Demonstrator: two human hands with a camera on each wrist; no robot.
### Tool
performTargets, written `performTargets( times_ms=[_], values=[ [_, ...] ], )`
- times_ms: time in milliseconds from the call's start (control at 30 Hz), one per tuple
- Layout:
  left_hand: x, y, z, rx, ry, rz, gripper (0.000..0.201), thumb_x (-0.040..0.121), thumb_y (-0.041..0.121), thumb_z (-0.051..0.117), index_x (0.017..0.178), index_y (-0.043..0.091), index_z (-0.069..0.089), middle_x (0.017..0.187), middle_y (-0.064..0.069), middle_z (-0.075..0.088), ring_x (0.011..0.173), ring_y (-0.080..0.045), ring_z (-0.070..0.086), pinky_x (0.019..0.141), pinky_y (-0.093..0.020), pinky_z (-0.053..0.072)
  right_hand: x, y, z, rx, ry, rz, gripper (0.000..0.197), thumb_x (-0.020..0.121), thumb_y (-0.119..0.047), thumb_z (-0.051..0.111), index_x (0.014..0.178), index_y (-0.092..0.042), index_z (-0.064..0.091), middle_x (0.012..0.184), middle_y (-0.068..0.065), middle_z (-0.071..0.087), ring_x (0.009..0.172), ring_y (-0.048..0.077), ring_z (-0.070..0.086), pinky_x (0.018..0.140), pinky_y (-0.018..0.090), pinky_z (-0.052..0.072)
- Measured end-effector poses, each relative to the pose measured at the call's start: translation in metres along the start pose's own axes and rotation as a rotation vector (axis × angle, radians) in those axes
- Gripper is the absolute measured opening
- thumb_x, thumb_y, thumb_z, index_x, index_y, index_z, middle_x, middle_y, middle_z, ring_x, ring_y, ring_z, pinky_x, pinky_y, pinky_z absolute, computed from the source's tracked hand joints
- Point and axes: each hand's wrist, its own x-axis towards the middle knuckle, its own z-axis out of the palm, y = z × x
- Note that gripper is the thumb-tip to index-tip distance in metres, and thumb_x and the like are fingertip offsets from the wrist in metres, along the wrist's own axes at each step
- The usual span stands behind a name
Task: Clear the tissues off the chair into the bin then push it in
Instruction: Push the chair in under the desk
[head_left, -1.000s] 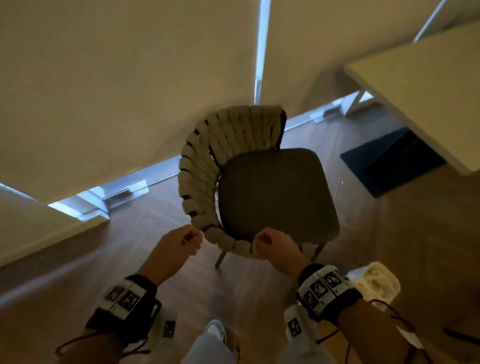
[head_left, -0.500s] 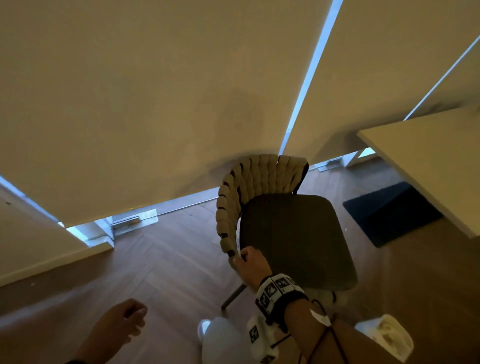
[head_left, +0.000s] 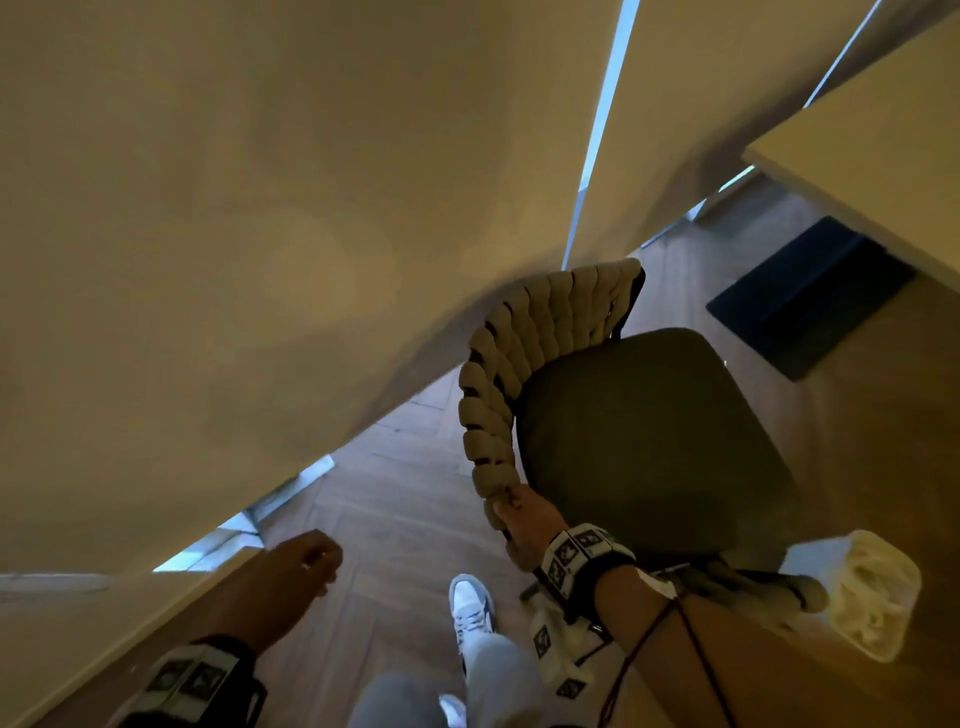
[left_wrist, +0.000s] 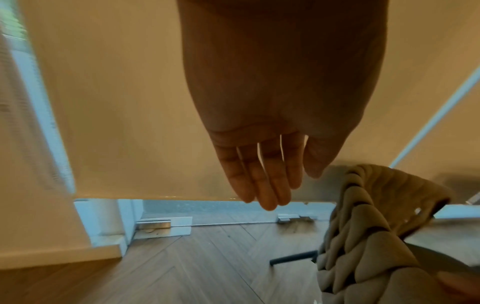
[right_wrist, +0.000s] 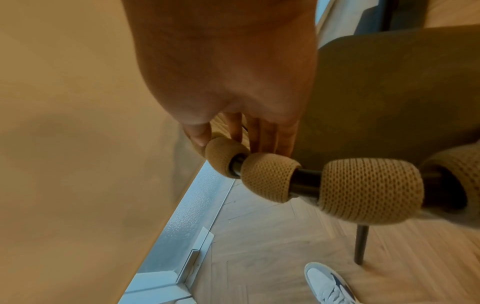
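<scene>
By the window blinds, right hand (head_left: 527, 522) grips chair (head_left: 644, 441) backrest's padded rail; left hand (head_left: 306, 564) loose, holds nothing. Chair prob. light, rigid frame; steer w/ rail.

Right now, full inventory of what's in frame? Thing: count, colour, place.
chair: 1, dark seat, beige woven back, centre, seat bare
bin: 1, white, tissues inside, floor right of chair
table: 1, pale, upper right
mat: 1, dark, floor under table edge
blinds: cream, along window
floor: wood herringbone
shoe: white, bottom centre
left hand: free, fingers relaxed
right hand: grips chair back's end
</scene>
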Motion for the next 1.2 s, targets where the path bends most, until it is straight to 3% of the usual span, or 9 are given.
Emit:
performTargets(
  times_ms=[67,167,300,500,600,733,867,1000,1200],
  values=[
    [0.029,0.022,-0.002,0.053,-0.085,0.057,0.020,0.090,0.012,0.057,0.072,0.021,0.061,0.071,-0.003,0.068,0.061,-0.013,0.063,0.054,-0.019,0.046,0.002,-0.002,0.001,0.060,0.015,0.026,0.044,0.093,-0.032,0.046,0.132,-0.011,0.045,0.126,0.013,0.059,0.113,0.029,0.058,0.092,0.034,0.045],
    [0.077,0.054,0.005,0.179,-0.185,0.233,0.020,0.089,0.018,0.056,0.071,0.025,0.058,0.073,0.000,0.067,0.070,-0.018,0.063,0.066,-0.032,0.049,0.006,0.005,0.001,0.106,0.032,0.071,0.037,0.092,-0.030,0.048,0.123,-0.011,0.051,0.117,0.014,0.064,0.105,0.031,0.062,0.088,0.037,0.049],
    [0.134,0.108,0.029,0.428,-0.302,0.466,0.013,0.091,0.020,0.054,0.078,0.022,0.057,0.080,0.003,0.058,0.077,-0.018,0.054,0.069,-0.028,0.039,0.008,0.018,0.010,0.120,0.084,0.120,0.033,0.091,-0.035,0.048,0.113,-0.013,0.057,0.111,0.011,0.063,0.103,0.029,0.060,0.083,0.034,0.046],
    [0.205,0.160,0.056,0.631,-0.502,0.765,0.014,0.090,0.028,0.054,0.083,0.016,0.057,0.083,0.001,0.056,0.074,-0.017,0.054,0.063,-0.024,0.039,0.008,0.014,0.023,0.230,0.198,0.190,0.036,0.089,-0.040,0.050,0.117,-0.018,0.054,0.120,0.007,0.059,0.109,0.026,0.056,0.094,0.037,0.046],
    [0.232,0.168,0.055,0.847,-0.469,1.146,0.026,0.083,0.047,0.057,0.087,0.022,0.060,0.094,0.001,0.058,0.087,-0.017,0.053,0.078,-0.031,0.045,0.010,0.002,0.033,0.238,0.335,0.242,0.037,0.090,-0.042,0.051,0.118,-0.019,0.056,0.122,0.006,0.058,0.112,0.022,0.053,0.092,0.029,0.039],
    [0.257,0.160,0.057,1.132,-0.556,1.459,0.053,0.078,0.063,0.055,0.113,0.022,0.060,0.118,-0.002,0.062,0.111,-0.025,0.055,0.102,-0.044,0.039,0.016,-0.013,0.066,0.013,0.378,0.422,0.055,0.088,-0.061,0.035,0.132,-0.028,0.042,0.136,0.001,0.050,0.124,0.024,0.045,0.104,0.042,0.033],
    [0.272,0.155,0.067,1.157,-0.583,1.557,0.055,0.079,0.059,0.056,0.115,0.018,0.058,0.116,-0.004,0.065,0.107,-0.027,0.060,0.099,-0.043,0.043,0.018,-0.022,0.079,-0.076,0.560,0.421,0.050,0.087,-0.059,0.030,0.119,-0.029,0.054,0.112,-0.005,0.066,0.102,0.019,0.061,0.092,0.040,0.045],
    [0.273,0.156,0.071,1.099,-0.558,1.597,0.053,0.074,0.055,0.065,0.110,0.016,0.062,0.111,-0.004,0.068,0.100,-0.026,0.064,0.090,-0.041,0.049,0.018,-0.017,0.078,-0.055,0.604,0.384,0.044,0.087,-0.057,0.037,0.120,-0.033,0.053,0.118,-0.009,0.065,0.106,0.016,0.060,0.094,0.039,0.043],
    [0.269,0.169,0.087,1.104,-0.565,1.531,0.054,0.083,0.061,0.039,0.113,0.020,0.058,0.112,-0.001,0.065,0.101,-0.023,0.060,0.088,-0.039,0.047,0.015,-0.002,0.059,-0.055,0.627,0.372,0.043,0.089,-0.057,0.039,0.123,-0.034,0.051,0.120,-0.010,0.064,0.108,0.015,0.058,0.095,0.038,0.041]
  ],
)
